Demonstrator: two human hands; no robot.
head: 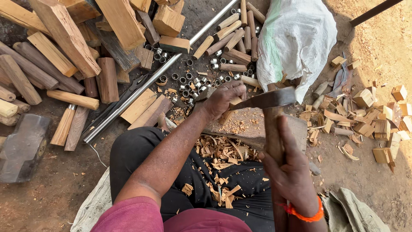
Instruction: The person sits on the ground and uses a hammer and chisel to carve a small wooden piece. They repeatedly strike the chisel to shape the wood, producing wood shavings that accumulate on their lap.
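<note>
Our left hand [223,98] has its fingers closed round a small pale wooden piece [226,115], standing it on the flat grey chopping block [253,129] in the middle of the scene. Our right hand [288,172] grips the brown wooden handle of a dark-bladed hatchet [268,99], whose blade lies against the piece (shavings litter our lap). Short metal rings [189,79] lie scattered just beyond, and a white woven sack [296,36] sits far right.

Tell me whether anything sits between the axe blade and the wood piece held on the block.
Nothing visible does. The axe blade, gripped by the right hand, meets the wood piece directly. The left hand holds that piece from above, its fingers right beside the blade.
</note>
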